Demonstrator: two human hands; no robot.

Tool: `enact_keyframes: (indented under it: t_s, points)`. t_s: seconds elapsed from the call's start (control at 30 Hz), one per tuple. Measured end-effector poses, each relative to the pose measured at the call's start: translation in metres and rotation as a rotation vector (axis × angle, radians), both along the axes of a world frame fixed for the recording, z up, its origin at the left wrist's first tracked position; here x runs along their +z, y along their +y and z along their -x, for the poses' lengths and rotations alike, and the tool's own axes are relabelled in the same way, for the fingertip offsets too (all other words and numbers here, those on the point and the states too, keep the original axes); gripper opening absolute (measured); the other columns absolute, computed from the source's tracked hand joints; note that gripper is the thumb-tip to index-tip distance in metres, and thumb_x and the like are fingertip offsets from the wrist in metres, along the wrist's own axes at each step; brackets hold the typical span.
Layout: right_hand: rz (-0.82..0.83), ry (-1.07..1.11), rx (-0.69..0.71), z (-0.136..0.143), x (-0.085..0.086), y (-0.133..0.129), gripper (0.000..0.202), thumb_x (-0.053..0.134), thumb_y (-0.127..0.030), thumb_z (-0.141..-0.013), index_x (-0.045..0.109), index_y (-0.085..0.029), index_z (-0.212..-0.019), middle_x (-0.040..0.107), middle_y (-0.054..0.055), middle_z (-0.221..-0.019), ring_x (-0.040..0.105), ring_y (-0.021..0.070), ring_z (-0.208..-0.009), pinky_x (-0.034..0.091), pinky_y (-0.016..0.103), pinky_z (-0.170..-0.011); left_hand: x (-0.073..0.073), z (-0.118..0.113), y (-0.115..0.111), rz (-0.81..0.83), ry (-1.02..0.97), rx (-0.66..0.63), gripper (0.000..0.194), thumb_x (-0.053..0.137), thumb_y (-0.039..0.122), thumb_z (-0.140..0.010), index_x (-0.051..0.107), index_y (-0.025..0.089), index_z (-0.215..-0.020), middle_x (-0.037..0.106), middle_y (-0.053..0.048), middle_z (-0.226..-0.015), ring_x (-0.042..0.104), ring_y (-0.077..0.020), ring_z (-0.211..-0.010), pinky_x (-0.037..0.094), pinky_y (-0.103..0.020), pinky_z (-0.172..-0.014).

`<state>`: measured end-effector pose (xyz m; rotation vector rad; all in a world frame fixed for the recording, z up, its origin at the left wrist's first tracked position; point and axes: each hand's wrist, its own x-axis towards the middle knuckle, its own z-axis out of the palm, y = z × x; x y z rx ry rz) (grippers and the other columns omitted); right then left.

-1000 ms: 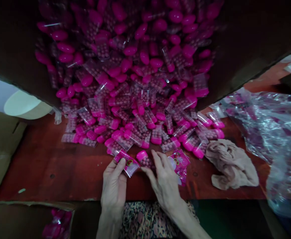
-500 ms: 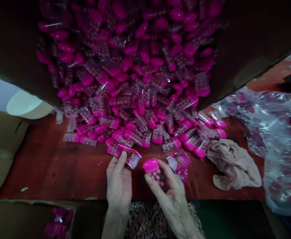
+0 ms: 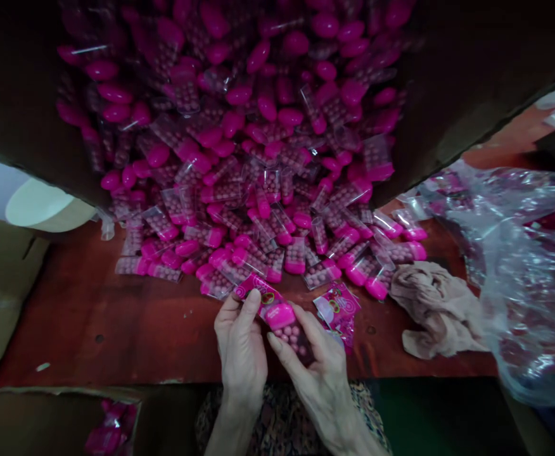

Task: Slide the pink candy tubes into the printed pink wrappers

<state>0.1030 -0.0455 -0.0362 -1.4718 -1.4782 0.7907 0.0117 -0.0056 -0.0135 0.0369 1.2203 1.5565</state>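
Observation:
My left hand [image 3: 244, 342] pinches a printed pink wrapper [image 3: 267, 296] between thumb and fingers. In my right hand [image 3: 318, 361] is a clear container of pink balls [image 3: 291, 335], its bright pink cap pointing up and left. The cap meets the wrapper's lower right end; whether it is inside the wrapper I cannot tell. More printed wrappers [image 3: 338, 305] lie on the table just beyond my right hand. Behind both hands spreads a large heap of similar pink-capped containers [image 3: 270, 183].
The heap spills from a dark box [image 3: 472, 82] onto the red table [image 3: 116, 316]. A crumpled beige cloth [image 3: 436, 307] and clear plastic bags [image 3: 534, 285] are at right. A white round tub [image 3: 44, 206] stands left; a carton [image 3: 35, 418] with pink items sits below.
My hands have come together. The wrapper in my left hand has moved right and now meets the container's cap. The whole view has shifted slightly.

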Motion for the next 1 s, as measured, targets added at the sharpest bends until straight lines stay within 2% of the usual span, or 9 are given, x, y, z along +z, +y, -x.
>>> enact_keyframes:
  t_s: [0.1,0.2,0.47,0.6,0.73,0.9,1.0]
  points:
    - [-0.035,-0.026,-0.005,-0.001,0.0,0.002,0.031,0.061,-0.024,-0.08,0.061,-0.016,-0.11,0.069,0.008,-0.091,0.067,0.0205,-0.081,0.058,0.03,-0.071,-0.005,-0.001,-0.001,-0.011,0.029,-0.053,0.013,0.076,0.019,-0.061,0.068,0.017,-0.071,0.069,0.002,-0.067,0.061,-0.0094,-0.061,0.048,-0.021,-0.065]
    - [0.0,-0.02,-0.008,-0.003,0.0,0.003,0.031,0.06,-0.025,-0.081,0.062,-0.018,-0.111,0.07,0.008,-0.096,0.067,0.0216,-0.086,0.058,0.032,-0.074,-0.01,-0.003,-0.003,-0.006,0.04,-0.142,0.011,0.075,0.02,-0.063,0.068,0.017,-0.071,0.069,0.002,-0.067,0.06,-0.0089,-0.06,0.048,-0.021,-0.065]
    - [0.066,0.022,0.01,-0.011,-0.007,0.001,0.046,0.063,-0.028,-0.08,0.056,-0.017,-0.124,0.069,0.01,-0.107,0.066,0.024,-0.094,0.057,0.035,-0.078,-0.01,-0.004,-0.007,0.01,0.028,-0.31,0.013,0.077,0.019,-0.059,0.07,0.016,-0.07,0.069,0.0,-0.064,0.059,-0.0101,-0.056,0.047,-0.021,-0.059]
    - [0.1,0.037,0.065,-0.017,-0.006,0.0,0.052,0.063,-0.025,-0.08,0.049,-0.021,-0.13,0.063,0.01,-0.119,0.062,0.0255,-0.105,0.053,0.04,-0.087,-0.012,0.002,-0.009,0.0,0.039,-0.423,0.015,0.078,0.016,-0.057,0.072,0.015,-0.071,0.071,-0.003,-0.066,0.06,-0.0119,-0.056,0.048,-0.023,-0.06]
    - [0.133,0.065,0.13,-0.02,-0.004,-0.003,0.057,0.061,-0.026,-0.082,0.042,-0.023,-0.135,0.058,0.009,-0.127,0.058,0.0242,-0.112,0.05,0.04,-0.093,-0.015,0.007,-0.011,-0.044,0.117,-0.497,0.014,0.077,0.015,-0.058,0.073,0.016,-0.07,0.07,-0.002,-0.064,0.06,-0.0129,-0.057,0.049,-0.024,-0.061]
    - [0.261,0.123,0.155,-0.02,-0.005,-0.006,0.062,0.061,-0.028,-0.082,0.036,-0.022,-0.138,0.055,0.009,-0.13,0.053,0.0253,-0.118,0.045,0.043,-0.096,-0.017,0.013,-0.012,-0.045,0.155,-0.57,0.016,0.077,0.016,-0.058,0.074,0.015,-0.073,0.071,-0.004,-0.069,0.061,-0.014,-0.059,0.05,-0.025,-0.061]
    - [0.394,0.251,0.206,-0.021,-0.003,-0.003,0.063,0.063,-0.03,-0.08,0.038,-0.022,-0.138,0.056,0.009,-0.128,0.052,0.0259,-0.118,0.041,0.045,-0.1,-0.019,0.016,-0.013,-0.043,0.125,-0.624,0.015,0.078,0.018,-0.057,0.073,0.014,-0.072,0.07,-0.004,-0.062,0.06,-0.013,-0.052,0.05,-0.024,-0.055]
